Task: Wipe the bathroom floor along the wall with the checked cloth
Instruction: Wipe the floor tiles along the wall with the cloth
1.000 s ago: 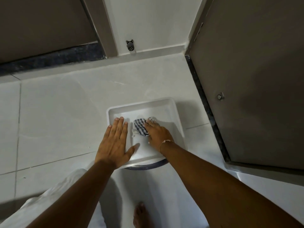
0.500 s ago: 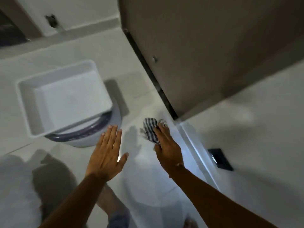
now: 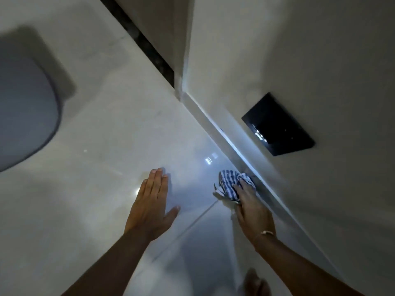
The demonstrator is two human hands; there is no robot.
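Observation:
The blue-and-white checked cloth [image 3: 229, 184] is bunched on the glossy white tiled floor [image 3: 119, 133], right against the foot of the wall [image 3: 288, 60]. My right hand [image 3: 251, 207] presses down on it, fingers curled over its near side, a thin bracelet on the wrist. To the left, my left hand [image 3: 152, 202] is flat and spread, fingers together, thumb out, on or just above the floor, holding nothing.
A black plate [image 3: 277, 124] is set low in the wall above the cloth. A rounded grey-rimmed basin [image 3: 27, 116] sits blurred at the left. A door with a dark threshold strip [image 3: 147, 45] runs up behind the wall corner. My bare foot [image 3: 255, 282] shows at the bottom.
My right hand carried the cloth out of the white tray, over the floor, to the wall's foot. The view swung right; the tray left the frame. My left hand came off the tray.

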